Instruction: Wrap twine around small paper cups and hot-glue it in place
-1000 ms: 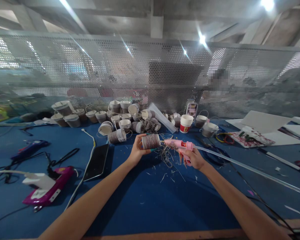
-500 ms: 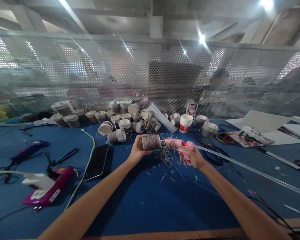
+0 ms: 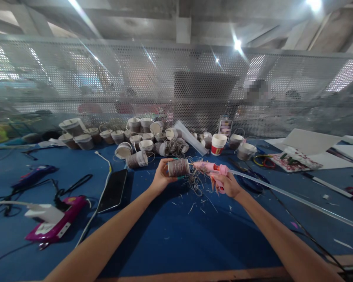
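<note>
My left hand (image 3: 160,178) is closed round a small cup wrapped in brown string (image 3: 178,167), held on its side above the blue table (image 3: 176,235). My right hand (image 3: 228,184) grips a pink hot glue gun (image 3: 210,169) whose nozzle touches the cup's right end. A long clear glue stick (image 3: 282,194) juts out of the gun's back toward the right. Loose string and snippets (image 3: 195,184) lie on the table under the cup.
Several string-wrapped cups (image 3: 141,141) and a red-and-white paper cup (image 3: 218,144) stand along the mesh screen. A black phone (image 3: 114,190) and white cable lie to the left, with a magenta glue gun (image 3: 57,223) and a purple one (image 3: 35,174). Papers (image 3: 300,158) lie at right.
The cup in my left hand has shifted very slightly; the glue gun stays against it. Otherwise nothing has moved.
</note>
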`<action>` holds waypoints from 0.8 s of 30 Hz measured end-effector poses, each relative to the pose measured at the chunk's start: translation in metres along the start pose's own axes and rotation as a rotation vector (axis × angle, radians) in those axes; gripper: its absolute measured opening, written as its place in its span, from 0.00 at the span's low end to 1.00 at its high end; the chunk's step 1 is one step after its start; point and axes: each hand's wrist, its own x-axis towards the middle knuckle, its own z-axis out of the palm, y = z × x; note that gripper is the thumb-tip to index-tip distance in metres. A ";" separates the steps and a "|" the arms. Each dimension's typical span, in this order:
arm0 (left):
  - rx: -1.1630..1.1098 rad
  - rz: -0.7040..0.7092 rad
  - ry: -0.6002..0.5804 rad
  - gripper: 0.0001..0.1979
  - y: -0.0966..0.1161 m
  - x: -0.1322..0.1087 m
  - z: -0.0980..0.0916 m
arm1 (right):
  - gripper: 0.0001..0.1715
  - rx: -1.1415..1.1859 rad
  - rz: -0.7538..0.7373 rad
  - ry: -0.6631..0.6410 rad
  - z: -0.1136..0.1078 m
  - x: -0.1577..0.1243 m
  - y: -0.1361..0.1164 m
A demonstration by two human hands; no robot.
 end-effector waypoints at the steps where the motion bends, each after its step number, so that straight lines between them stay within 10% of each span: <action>1: -0.007 0.000 0.000 0.32 0.000 0.000 0.000 | 0.16 0.005 0.003 -0.001 0.000 0.000 0.000; 9: 0.041 0.001 0.005 0.33 0.002 0.000 0.002 | 0.18 -0.094 -0.015 0.024 0.000 0.000 0.001; 16: 0.054 0.023 0.020 0.33 -0.001 0.000 -0.003 | 0.08 -0.975 -0.362 0.172 -0.035 0.013 0.000; 24: 0.042 -0.015 0.022 0.37 -0.002 0.001 -0.005 | 0.11 -1.229 -0.246 0.028 -0.070 0.029 0.032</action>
